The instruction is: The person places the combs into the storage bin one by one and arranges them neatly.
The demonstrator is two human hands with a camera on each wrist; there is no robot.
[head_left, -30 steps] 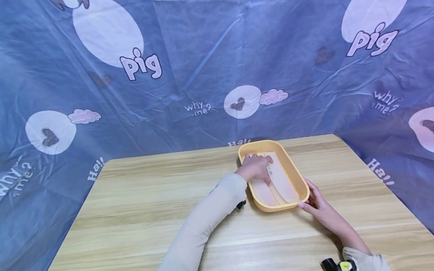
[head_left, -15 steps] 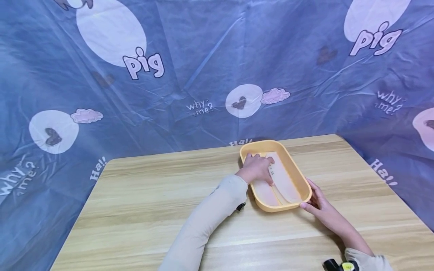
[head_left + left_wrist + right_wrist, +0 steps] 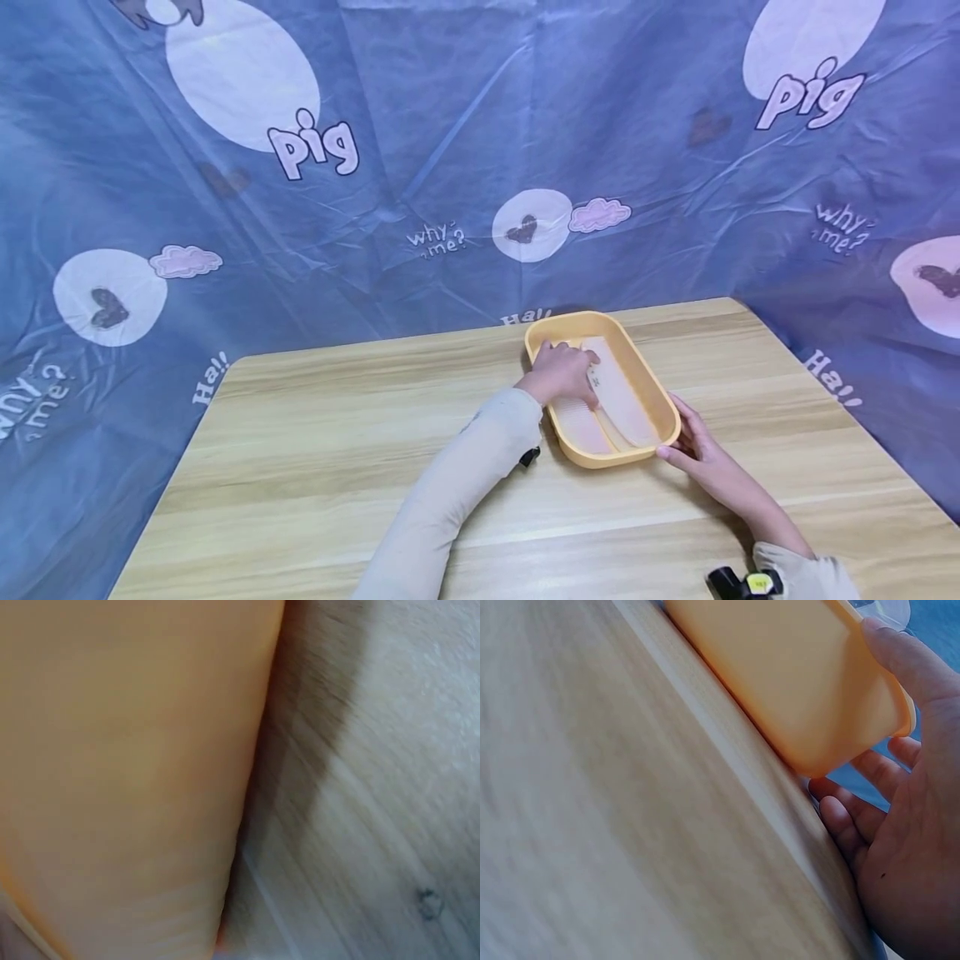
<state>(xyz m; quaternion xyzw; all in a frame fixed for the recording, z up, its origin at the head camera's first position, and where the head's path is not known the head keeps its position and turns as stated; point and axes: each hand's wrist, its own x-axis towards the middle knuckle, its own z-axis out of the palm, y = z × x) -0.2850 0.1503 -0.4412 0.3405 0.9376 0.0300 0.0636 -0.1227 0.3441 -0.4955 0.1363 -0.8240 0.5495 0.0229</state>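
In the head view a yellow rectangular tray (image 3: 651, 379) with rounded corners sits toward the back right of the table. My left hand (image 3: 558, 371) reaches inside and grips a pale pink comb (image 3: 581, 425) with fine teeth, covering most of it. Beside that lies a long whitish curved piece (image 3: 618, 396) with small dark print; its kind is unclear. My right hand (image 3: 705, 462) holds the near right corner, thumb at the rim and fingers around the outside. The right wrist view shows this hand (image 3: 922, 802) against the tray wall (image 3: 780, 682). Only the tray's side (image 3: 135, 765) fills the left wrist view.
The light wood table (image 3: 322, 450) extends left and in front of the tray. A blue printed cloth (image 3: 420, 167) hangs behind and at the sides. Some clear plastic (image 3: 889, 611) shows above the rim in the right wrist view.
Both hands and the tray keep nearly the same places. Only a slight shift of the whole head view shows.
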